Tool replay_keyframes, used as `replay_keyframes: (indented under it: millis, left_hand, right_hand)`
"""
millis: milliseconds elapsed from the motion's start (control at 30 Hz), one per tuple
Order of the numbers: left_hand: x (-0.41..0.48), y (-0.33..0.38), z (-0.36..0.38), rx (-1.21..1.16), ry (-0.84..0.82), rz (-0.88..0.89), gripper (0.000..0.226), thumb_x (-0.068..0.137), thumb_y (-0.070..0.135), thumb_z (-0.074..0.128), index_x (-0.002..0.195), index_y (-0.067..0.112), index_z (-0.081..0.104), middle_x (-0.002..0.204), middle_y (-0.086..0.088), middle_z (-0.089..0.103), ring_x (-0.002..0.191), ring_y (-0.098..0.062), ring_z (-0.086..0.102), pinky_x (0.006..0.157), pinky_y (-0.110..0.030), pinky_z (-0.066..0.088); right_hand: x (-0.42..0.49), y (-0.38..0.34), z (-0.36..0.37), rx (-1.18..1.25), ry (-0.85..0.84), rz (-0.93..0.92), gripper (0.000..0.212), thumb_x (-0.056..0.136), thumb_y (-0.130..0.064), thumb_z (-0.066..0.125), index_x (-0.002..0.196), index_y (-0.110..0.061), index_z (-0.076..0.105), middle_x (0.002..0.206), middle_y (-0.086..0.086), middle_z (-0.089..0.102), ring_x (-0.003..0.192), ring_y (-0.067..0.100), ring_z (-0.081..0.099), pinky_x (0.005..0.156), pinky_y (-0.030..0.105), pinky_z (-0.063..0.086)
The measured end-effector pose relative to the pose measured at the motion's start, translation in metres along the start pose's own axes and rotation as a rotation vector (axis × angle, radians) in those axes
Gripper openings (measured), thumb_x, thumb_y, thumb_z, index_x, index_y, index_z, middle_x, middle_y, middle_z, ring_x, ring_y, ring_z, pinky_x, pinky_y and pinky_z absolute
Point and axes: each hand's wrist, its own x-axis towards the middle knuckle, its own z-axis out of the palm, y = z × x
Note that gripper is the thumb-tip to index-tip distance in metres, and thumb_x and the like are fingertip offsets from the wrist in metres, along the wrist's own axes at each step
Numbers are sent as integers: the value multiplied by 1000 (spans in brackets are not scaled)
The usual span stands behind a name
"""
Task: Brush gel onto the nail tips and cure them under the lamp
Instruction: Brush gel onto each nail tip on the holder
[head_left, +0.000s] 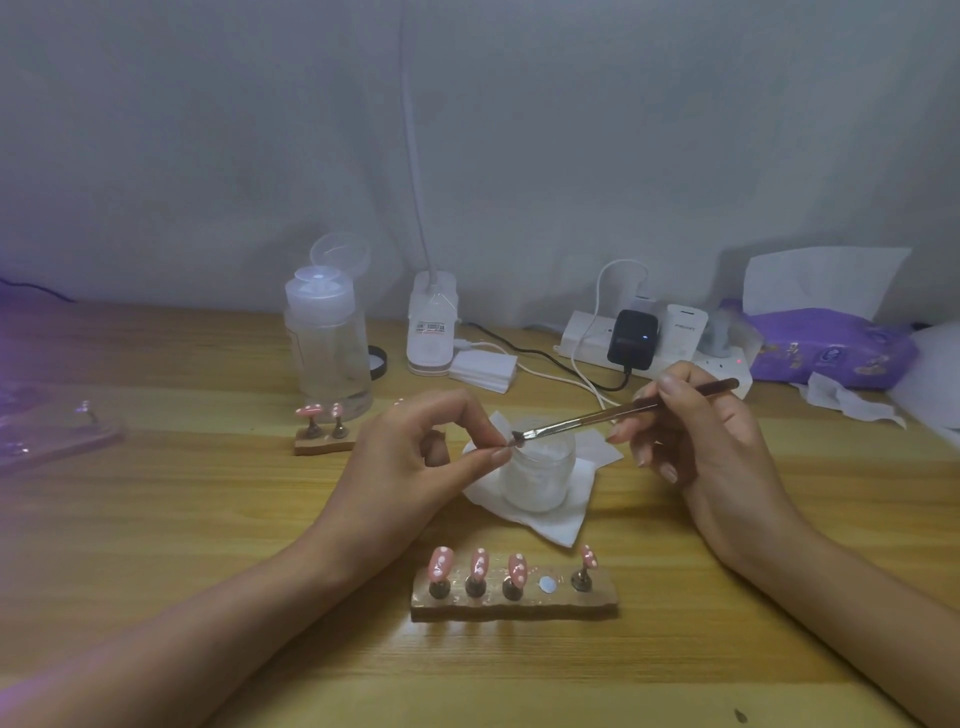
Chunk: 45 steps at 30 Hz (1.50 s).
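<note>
Gripping a slim brown-handled brush, the right hand touched a tiny piece pinched in the left hand over the frosted white jar; thin, steady strokes seemed wisest.

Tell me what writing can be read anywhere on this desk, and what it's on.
"PISEN", faint, my best reading: white charger in the power strip.
Sticker on the white lamp base: barcode and digits, too small to read.
Purple wipes pack: printing too blurred to read.
</note>
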Motion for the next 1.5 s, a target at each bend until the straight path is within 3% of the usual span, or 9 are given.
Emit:
replay_keyframes:
  millis: [133,300,433,600,767,900,1133,1267,1500]
  left_hand:
    - [0,1,0,7,3,22,22,76,38,71,81,16,70,53,21,52,49,-9,35,52,-25,34]
    - [0,1,1,35,5,47,10,81,22,76,80,15,69,57,25,54,49,-11,35,53,-22,36]
    - [1,0,0,35,7,51,9,82,19,77,79,16,69,59,23,55,49,-13,35,53,-26,37]
    - [0,-2,0,31,14,61,7,81,19,77,80,18,70,69,17,58,51,-26,38,54,-32,40]
    - [0,-2,1,28,14,75,8,80,26,76,80,21,70,78,8,62,51,-26,39,57,-38,44]
    - [0,-3,0,37,12,74,8,80,21,78,80,21,70,78,9,61,49,-17,36,54,-32,41]
    - [0,0,1,51,19,85,12,78,30,75,80,19,70,74,16,60,51,-24,39,54,-35,41]
    - [0,0,0,61,13,71,8,81,18,78,80,18,70,68,20,58,50,-24,38,53,-34,39]
    - [0,2,1,68,7,53,9,81,13,79,79,13,70,61,26,56,49,-9,35,52,-16,34]
  right_hand:
    - [1,3,-3,-21,62,30,22,99,-22,49,79,-15,55,67,13,70,46,12,52,39,17,35]
    - [0,1,0,-9,8,6,25,96,-36,56,73,-26,63,70,13,71,47,13,53,39,17,37]
    - [2,4,-3,-15,67,25,24,100,-23,48,78,-17,57,66,13,69,44,12,50,37,16,33]
    - [2,3,-1,-5,-5,12,24,92,-40,57,72,-31,65,72,12,72,46,12,53,39,15,36]
    - [3,5,-3,8,39,25,22,87,-38,56,80,-18,60,69,12,71,44,11,51,37,16,34]
    - [2,3,-1,6,-26,16,21,88,-44,60,73,-30,66,72,11,72,46,12,53,39,15,36]
    - [2,3,-2,35,5,19,21,88,-40,56,74,-27,64,69,10,71,45,11,51,39,15,35]
    - [1,3,0,-22,9,25,23,94,-37,55,75,-25,63,70,12,72,46,12,51,38,16,35]
    - [1,2,-1,5,-8,-1,25,95,-35,54,73,-29,64,71,11,72,46,11,51,39,16,35]
